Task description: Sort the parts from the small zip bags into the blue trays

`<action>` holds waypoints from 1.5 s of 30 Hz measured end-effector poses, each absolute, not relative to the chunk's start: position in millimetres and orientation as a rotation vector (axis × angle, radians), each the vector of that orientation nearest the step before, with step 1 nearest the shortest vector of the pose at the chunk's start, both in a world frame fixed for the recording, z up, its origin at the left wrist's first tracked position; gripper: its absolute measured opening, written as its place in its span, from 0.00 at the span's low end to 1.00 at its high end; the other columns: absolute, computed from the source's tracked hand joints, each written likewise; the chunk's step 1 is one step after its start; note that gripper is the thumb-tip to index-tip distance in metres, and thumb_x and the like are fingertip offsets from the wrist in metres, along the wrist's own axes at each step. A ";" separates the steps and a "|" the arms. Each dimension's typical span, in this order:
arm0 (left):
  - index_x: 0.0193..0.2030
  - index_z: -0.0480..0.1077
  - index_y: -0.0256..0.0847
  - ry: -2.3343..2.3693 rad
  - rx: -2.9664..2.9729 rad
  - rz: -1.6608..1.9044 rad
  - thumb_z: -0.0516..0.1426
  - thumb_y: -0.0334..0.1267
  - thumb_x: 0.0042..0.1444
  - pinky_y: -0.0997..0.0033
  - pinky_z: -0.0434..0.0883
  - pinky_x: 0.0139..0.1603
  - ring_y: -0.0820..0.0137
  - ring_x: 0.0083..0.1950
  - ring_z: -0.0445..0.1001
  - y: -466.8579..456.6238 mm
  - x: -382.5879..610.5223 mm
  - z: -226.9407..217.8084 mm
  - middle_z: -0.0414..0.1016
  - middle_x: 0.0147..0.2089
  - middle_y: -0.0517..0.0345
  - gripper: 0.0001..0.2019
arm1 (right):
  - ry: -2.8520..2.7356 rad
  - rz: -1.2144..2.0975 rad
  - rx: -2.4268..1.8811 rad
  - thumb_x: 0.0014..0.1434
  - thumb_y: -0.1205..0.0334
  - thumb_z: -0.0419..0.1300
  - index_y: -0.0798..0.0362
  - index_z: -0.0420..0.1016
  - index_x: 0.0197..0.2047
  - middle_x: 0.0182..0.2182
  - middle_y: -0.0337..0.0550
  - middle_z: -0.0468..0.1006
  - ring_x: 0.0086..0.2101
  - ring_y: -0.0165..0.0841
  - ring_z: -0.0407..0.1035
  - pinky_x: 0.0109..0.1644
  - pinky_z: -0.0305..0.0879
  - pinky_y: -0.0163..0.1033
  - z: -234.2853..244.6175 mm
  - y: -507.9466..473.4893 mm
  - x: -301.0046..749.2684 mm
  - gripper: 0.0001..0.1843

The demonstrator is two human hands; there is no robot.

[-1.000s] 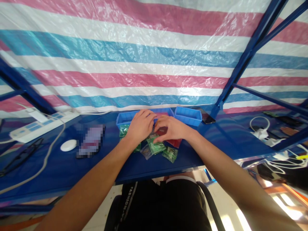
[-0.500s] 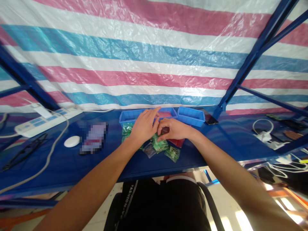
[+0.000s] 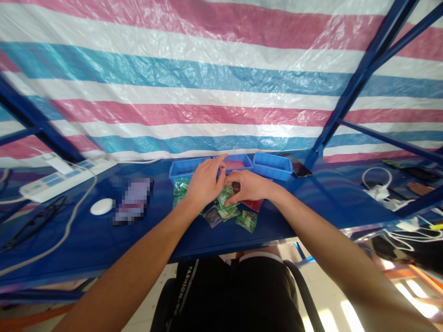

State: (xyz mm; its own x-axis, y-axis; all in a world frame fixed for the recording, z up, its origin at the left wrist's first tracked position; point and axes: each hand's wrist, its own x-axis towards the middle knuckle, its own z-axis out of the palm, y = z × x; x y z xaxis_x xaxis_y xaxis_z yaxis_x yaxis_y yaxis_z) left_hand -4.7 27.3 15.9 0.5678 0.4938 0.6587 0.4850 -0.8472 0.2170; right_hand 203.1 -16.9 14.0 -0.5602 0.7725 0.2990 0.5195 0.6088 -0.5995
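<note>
My left hand [image 3: 205,182] reaches over the pile with its fingers stretched forward and apart. Its fingertips are close to the front rim of the middle blue bin [image 3: 247,160]. Beside it, my right hand [image 3: 247,184] curls its thumb and fingers around the edge of a small green packet [image 3: 225,196]; the exact contact is partly hidden. Below the hands lie a clear packet [image 3: 212,216] and another green packet [image 3: 247,220]. More green packets [image 3: 180,186] lie left of my left wrist. A red packet [image 3: 254,204] shows under my right hand.
Another blue bin [image 3: 273,166] stands at the right, and a further blue bin [image 3: 176,169] at the left. A black phone [image 3: 300,167], a white round object [image 3: 101,206], a power strip [image 3: 65,182] and a cable [image 3: 74,216] lie on the blue table [image 3: 277,230].
The view has shifted slightly. My right thumb and fingers are a little farther apart, and more of the green packet shows between them. My left hand has barely moved.
</note>
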 end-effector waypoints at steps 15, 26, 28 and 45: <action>0.71 0.64 0.42 0.622 2.542 1.379 0.55 0.41 0.76 0.51 0.70 0.73 0.58 0.70 0.71 13.3 5.4 14.9 0.72 0.68 0.44 0.20 | -1.465 0.946 -0.878 0.53 0.51 0.77 0.51 0.79 0.45 0.36 0.40 0.86 0.35 0.34 0.79 0.44 0.75 0.40 16.0 -1.8 209.3 0.21; 0.72 0.68 0.50 0.531 2.740 1.376 0.60 0.38 0.71 0.42 0.69 0.75 0.54 0.76 0.67 12.3 1.3 22.8 0.67 0.75 0.46 0.24 | -1.256 1.048 -0.753 0.50 0.52 0.81 0.48 0.78 0.54 0.48 0.42 0.84 0.32 0.29 0.75 0.37 0.76 0.37 17.1 -0.5 212.1 0.32; 0.65 0.75 0.50 0.559 2.753 1.375 0.58 0.36 0.72 0.41 0.71 0.73 0.56 0.71 0.72 13.1 -1.5 25.6 0.75 0.68 0.49 0.18 | -1.263 1.067 -0.734 0.49 0.51 0.81 0.46 0.77 0.58 0.53 0.44 0.83 0.35 0.31 0.76 0.38 0.77 0.37 18.4 -1.9 212.7 0.35; 0.68 0.70 0.47 0.781 2.146 1.446 0.62 0.51 0.71 0.67 0.81 0.38 0.67 0.38 0.82 18.3 2.0 14.2 0.82 0.47 0.54 0.23 | -1.439 1.026 -0.871 0.56 0.39 0.76 0.50 0.84 0.44 0.36 0.42 0.86 0.31 0.33 0.77 0.32 0.74 0.37 26.3 -9.4 209.1 0.25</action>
State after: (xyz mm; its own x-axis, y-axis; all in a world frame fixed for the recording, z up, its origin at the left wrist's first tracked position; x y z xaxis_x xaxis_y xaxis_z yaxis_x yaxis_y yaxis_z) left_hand 2.0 18.3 14.2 0.2955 0.6645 0.6864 0.2101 -0.7461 0.6318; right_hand 209.1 -9.4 26.3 -0.1173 0.9282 0.3532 -0.0309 0.3521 -0.9355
